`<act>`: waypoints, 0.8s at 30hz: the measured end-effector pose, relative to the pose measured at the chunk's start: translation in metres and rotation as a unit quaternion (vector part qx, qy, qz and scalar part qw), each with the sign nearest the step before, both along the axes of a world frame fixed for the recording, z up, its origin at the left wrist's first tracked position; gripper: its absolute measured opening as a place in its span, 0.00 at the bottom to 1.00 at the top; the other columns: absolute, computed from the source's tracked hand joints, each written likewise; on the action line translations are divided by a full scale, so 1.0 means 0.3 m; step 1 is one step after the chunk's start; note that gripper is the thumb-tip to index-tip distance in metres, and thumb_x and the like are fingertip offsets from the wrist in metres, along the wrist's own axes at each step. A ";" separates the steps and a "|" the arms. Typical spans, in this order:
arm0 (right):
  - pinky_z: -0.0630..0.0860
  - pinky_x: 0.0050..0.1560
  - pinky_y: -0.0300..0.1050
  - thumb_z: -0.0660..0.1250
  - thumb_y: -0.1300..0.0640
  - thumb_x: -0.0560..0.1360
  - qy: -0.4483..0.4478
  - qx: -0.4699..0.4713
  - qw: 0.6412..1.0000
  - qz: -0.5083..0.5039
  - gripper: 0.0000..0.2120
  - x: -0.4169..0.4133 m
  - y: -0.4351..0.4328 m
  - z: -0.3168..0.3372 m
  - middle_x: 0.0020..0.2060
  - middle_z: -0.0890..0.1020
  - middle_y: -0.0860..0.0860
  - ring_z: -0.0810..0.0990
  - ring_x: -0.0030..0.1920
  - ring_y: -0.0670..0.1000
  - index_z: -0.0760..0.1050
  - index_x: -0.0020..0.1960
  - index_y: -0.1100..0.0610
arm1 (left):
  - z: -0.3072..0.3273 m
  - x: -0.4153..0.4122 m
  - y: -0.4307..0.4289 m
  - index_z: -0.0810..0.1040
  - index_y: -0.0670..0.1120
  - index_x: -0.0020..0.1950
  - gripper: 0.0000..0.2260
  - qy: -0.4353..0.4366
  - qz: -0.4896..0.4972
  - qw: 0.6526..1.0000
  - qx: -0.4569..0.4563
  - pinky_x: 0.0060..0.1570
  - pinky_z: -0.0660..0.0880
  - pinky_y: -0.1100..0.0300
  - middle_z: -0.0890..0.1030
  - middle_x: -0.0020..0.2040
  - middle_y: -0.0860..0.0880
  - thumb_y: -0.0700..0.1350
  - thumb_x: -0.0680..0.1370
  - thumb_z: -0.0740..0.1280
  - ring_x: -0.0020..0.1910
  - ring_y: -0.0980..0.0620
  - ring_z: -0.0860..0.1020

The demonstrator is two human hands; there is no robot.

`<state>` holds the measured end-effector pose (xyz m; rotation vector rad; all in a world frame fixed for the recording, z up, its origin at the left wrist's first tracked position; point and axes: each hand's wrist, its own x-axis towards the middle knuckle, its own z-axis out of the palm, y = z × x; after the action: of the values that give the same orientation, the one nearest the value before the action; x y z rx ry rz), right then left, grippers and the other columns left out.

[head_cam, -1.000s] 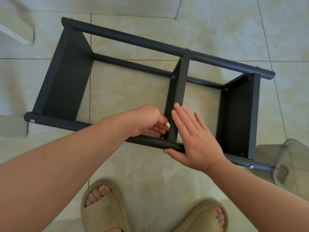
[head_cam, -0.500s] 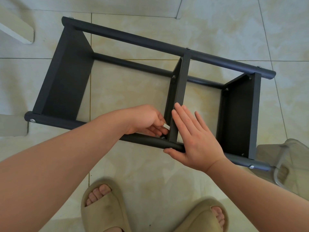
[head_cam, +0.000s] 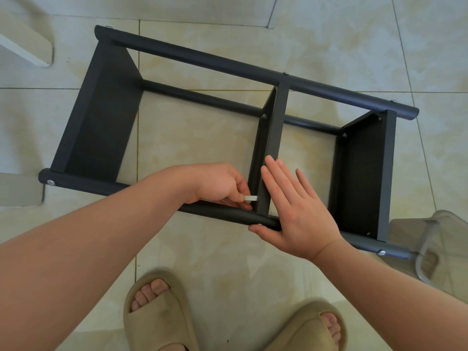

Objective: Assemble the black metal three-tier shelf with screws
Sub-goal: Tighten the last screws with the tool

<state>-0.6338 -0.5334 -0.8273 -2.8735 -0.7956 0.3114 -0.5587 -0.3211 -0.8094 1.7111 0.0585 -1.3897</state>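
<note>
The black metal shelf (head_cam: 106,117) lies on its side on the tiled floor, its three tiers standing between four round poles. My left hand (head_cam: 222,183) reaches inside the frame and pinches a small silver tool (head_cam: 250,198) against the inner face of the middle tier (head_cam: 272,138), just above the near pole (head_cam: 217,213). My right hand (head_cam: 296,209) lies flat with straight fingers against the middle tier's edge, its thumb under the near pole beside a screw head (head_cam: 258,224). The joint the tool touches is hidden by my left fingers.
My two feet in beige slippers (head_cam: 157,312) stand just in front of the shelf. A clear plastic container (head_cam: 435,249) sits at the right by the shelf's end. A white furniture edge (head_cam: 25,46) shows at the top left.
My left hand has turned a little at the joint, so the silver tool now shows between its fingers. My right hand and the shelf have stayed in place.
</note>
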 end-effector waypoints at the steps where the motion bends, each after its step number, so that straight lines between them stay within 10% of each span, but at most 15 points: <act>1: 0.56 0.79 0.63 0.55 0.29 0.78 0.000 0.000 1.000 -0.001 0.46 0.000 0.000 0.000 0.83 0.49 0.54 0.46 0.83 0.54 0.52 0.83 0.61 | 0.001 0.001 0.002 0.81 0.44 0.46 0.08 -0.006 -0.012 1.000 0.003 0.58 0.78 0.57 0.87 0.46 0.48 0.35 0.80 0.65 0.47 0.53 0.84; 20: 0.54 0.80 0.62 0.55 0.29 0.78 0.011 0.004 1.000 -0.001 0.46 0.001 0.000 0.004 0.83 0.47 0.53 0.45 0.83 0.53 0.50 0.83 0.60 | 0.007 0.029 0.008 0.80 0.55 0.46 0.08 -0.211 -0.060 0.974 0.055 0.52 0.73 0.63 0.80 0.43 0.60 0.41 0.78 0.69 0.44 0.60 0.78; 24: 0.55 0.80 0.62 0.55 0.29 0.78 0.009 0.007 1.000 -0.002 0.46 0.002 -0.001 0.004 0.83 0.48 0.54 0.46 0.83 0.53 0.51 0.83 0.60 | -0.005 0.005 -0.029 0.81 0.48 0.50 0.02 -0.039 0.093 0.995 -0.018 0.54 0.79 0.57 0.82 0.46 0.51 0.43 0.80 0.68 0.48 0.55 0.81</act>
<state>-0.6334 -0.5337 -0.8263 -2.8536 -0.7870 0.3299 -0.5573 -0.3297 -0.8110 1.6833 0.1441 -1.1796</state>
